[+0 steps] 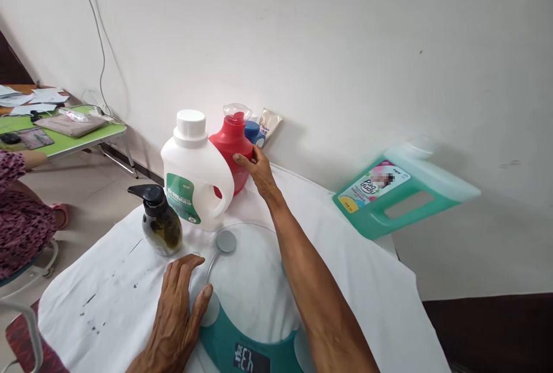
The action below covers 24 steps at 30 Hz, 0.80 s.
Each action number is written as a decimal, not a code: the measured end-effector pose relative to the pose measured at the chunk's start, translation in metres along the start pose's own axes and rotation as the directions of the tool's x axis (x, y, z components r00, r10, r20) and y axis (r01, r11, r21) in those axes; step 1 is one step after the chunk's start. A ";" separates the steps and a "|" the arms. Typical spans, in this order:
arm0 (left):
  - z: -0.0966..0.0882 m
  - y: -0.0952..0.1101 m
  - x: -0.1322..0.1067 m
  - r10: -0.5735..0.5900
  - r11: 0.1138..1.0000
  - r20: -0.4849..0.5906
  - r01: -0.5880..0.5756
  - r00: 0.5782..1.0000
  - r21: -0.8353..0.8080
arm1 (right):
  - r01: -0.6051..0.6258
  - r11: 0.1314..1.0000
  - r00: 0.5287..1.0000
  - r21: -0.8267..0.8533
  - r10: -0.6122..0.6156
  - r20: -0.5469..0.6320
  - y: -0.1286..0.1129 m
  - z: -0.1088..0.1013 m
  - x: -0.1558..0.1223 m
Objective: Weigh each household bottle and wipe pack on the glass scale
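Head view: my right hand (259, 170) clasps the red detergent bottle (228, 144) by its bulging side, thumb in front. It stands upright, clear cap upward, at the rear of the tabletop (354, 258), beside the white jug (194, 180). My left hand (177, 304) lies flat, fingers spread, on the edge of the glass scale (250, 284).

Likely a home room. A white detergent jug (194, 174) and red bottle (231, 143) stand at the right fingers (248, 161) on a tablecloth (112, 298), a bathroom scale (250, 281) at the left fingers (184, 272). Far left of them stands a paper-strewn folding table (64, 143)
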State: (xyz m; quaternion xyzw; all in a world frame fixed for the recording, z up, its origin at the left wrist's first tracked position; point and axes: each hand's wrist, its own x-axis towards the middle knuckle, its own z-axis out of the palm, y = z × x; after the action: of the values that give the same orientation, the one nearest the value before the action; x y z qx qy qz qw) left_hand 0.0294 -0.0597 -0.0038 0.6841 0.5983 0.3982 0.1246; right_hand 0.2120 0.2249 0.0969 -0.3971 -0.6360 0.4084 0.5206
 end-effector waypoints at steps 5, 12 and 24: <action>0.001 0.001 -0.002 0.019 1.000 0.030 -0.018 0.999 -0.020 | 0.012 0.994 1.000 -0.111 -0.010 0.018 -0.001 -0.007 0.007; 0.000 0.001 -0.003 -0.003 1.000 0.064 0.005 0.998 -0.027 | 0.022 0.982 0.998 -0.186 -0.032 -0.048 -0.010 -0.008 -0.007; 0.000 0.002 -0.002 0.006 1.000 0.057 -0.004 0.998 -0.031 | -0.006 0.983 0.990 -0.185 0.033 0.139 -0.037 -0.015 0.000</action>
State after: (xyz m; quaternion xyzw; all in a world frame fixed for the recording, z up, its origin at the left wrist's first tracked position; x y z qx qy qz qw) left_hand 0.0315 -0.0619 -0.0031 0.6947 0.5866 0.3879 0.1511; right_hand 0.2244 0.2136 0.1329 -0.4198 -0.7023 0.3802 0.4313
